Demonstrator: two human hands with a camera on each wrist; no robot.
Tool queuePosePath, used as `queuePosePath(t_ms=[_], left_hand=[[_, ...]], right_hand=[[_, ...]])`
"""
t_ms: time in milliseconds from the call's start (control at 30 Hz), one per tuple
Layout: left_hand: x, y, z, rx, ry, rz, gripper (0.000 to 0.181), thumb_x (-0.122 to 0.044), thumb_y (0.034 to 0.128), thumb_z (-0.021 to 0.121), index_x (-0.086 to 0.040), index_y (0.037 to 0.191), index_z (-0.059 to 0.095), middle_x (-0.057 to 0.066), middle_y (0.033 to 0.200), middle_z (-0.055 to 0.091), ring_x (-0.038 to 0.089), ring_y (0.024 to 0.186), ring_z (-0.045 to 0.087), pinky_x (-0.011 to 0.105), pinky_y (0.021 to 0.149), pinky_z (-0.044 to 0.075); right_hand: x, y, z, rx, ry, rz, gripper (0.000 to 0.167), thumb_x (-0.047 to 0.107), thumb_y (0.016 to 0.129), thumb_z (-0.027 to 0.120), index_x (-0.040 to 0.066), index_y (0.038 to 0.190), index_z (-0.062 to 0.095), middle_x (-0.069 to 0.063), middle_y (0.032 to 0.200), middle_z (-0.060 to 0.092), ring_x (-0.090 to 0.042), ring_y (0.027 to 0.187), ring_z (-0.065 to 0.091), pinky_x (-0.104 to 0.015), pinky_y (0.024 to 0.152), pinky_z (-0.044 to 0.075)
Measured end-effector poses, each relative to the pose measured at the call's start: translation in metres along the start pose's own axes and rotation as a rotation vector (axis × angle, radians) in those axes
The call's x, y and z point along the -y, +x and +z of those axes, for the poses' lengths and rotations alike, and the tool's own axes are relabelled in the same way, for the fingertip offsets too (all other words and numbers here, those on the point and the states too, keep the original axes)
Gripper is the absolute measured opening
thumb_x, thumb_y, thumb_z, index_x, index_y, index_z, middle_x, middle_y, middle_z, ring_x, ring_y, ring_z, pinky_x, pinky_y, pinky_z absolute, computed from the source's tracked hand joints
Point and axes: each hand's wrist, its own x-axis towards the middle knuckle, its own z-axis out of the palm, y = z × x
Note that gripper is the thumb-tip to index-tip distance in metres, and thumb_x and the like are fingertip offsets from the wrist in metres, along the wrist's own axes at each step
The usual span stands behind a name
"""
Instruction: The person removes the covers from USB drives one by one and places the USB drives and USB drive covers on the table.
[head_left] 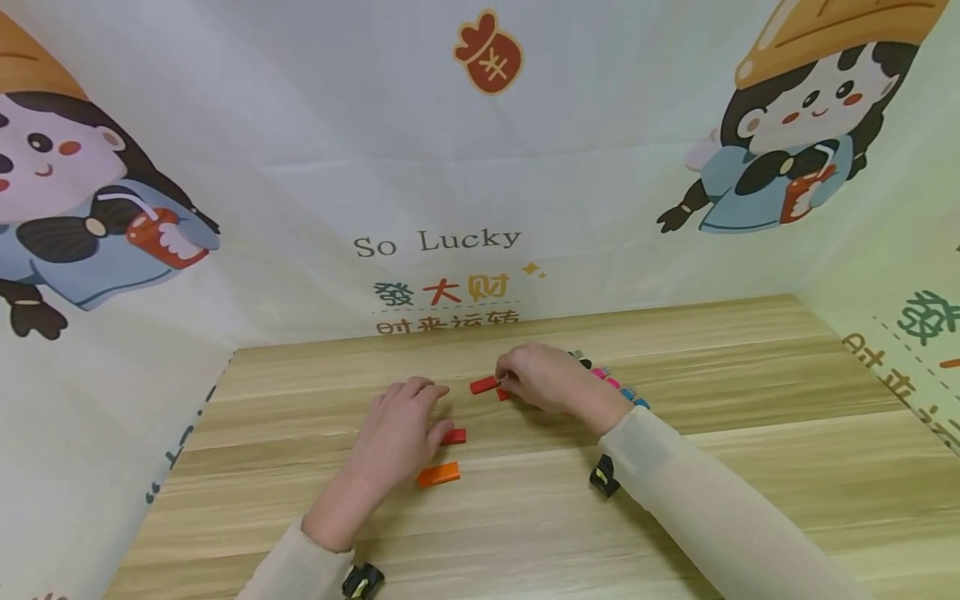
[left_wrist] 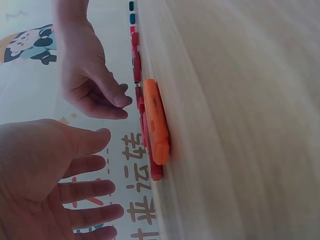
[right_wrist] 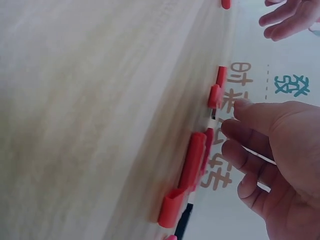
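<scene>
My left hand (head_left: 397,431) hovers over the table with its fingers stretched out and holds nothing. By its thumb lies a small red stick-shaped piece (head_left: 454,436), partly hidden, and nearer me an orange stick-shaped piece (head_left: 438,475). Farther back, my right hand (head_left: 542,379) is bent down beside another red piece (head_left: 483,385) and a partly covered small red one (head_left: 503,395). The right wrist view shows that hand's fingers (right_wrist: 250,150) loosely curved, apart from the red capped stick (right_wrist: 191,160) below. Their exact kind is unclear.
Behind my right wrist, a row of small pieces runs across the wooden table (head_left: 750,375): black (head_left: 586,363), pink (head_left: 599,372) and blue (head_left: 627,394), some with metal-looking ends. A printed cloth wall (head_left: 300,208) stands along the back and sides. Black devices (head_left: 604,477) sit at both wrists.
</scene>
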Motion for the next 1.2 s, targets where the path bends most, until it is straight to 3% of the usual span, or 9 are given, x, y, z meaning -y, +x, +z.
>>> queuePosePath(t_ms=[400, 833, 1033, 1200], left_hand=[[0.001, 0.002, -0.002, 0.016, 0.003, 0.008, 0.046, -0.025, 0.0981, 0.079, -0.003, 0.137, 0.068, 0.014, 0.134, 0.065, 0.038, 0.121, 0.061, 0.056, 0.102, 0.052], [0.001, 0.004, -0.002, 0.027, 0.013, 0.015, 0.050, -0.026, 0.0971, 0.081, -0.002, 0.139, 0.067, 0.015, 0.135, 0.064, 0.037, 0.122, 0.061, 0.055, 0.106, 0.051], [0.001, 0.005, -0.003, 0.047, -0.004, 0.026, 0.051, -0.026, 0.0971, 0.081, -0.003, 0.140, 0.066, 0.016, 0.136, 0.064, 0.038, 0.123, 0.060, 0.055, 0.108, 0.049], [0.002, 0.005, -0.004, 0.102, 0.000, 0.027, 0.050, -0.028, 0.0987, 0.079, -0.003, 0.141, 0.066, 0.016, 0.137, 0.064, 0.039, 0.126, 0.060, 0.055, 0.109, 0.048]], right_hand=[[0.002, -0.013, -0.012, -0.052, 0.001, -0.035, 0.020, 0.014, 0.103, 0.070, 0.008, 0.121, 0.076, -0.005, 0.114, 0.075, -0.021, 0.103, 0.070, -0.040, 0.092, 0.058], [0.002, -0.043, -0.016, -0.205, -0.032, -0.113, 0.029, 0.020, 0.100, 0.076, 0.006, 0.126, 0.074, -0.009, 0.121, 0.072, -0.028, 0.114, 0.067, -0.045, 0.103, 0.054], [0.002, -0.060, -0.017, -0.215, -0.051, -0.089, 0.045, 0.028, 0.100, 0.077, 0.011, 0.140, 0.067, -0.012, 0.140, 0.063, -0.033, 0.133, 0.057, -0.055, 0.111, 0.047], [0.002, -0.074, -0.018, -0.206, -0.053, -0.054, 0.049, 0.030, 0.101, 0.076, 0.013, 0.146, 0.064, -0.013, 0.148, 0.059, -0.035, 0.139, 0.053, -0.058, 0.114, 0.043]])
